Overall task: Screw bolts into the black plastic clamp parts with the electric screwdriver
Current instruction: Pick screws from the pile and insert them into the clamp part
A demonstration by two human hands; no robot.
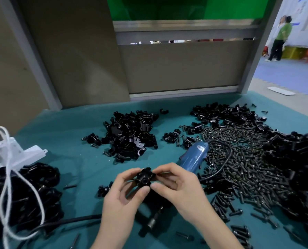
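While left hand [124, 193] and right hand [178, 187] both pinched one clamp [145, 178] by the fingertips above the table [68, 126], screwdriver [192, 157] lying unheld behind, bolts [239, 159] heaped right, that light two-sided grip risked dropping the part.

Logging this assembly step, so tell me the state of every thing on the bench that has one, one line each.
left hand, pinching the clamp part.
right hand, pinching the clamp part.
clamp part, held above the cloth between both hands.
electric screwdriver, lying on the cloth, unheld.
bolts, loose in a heap.
spare clamp parts, loose in heaps.
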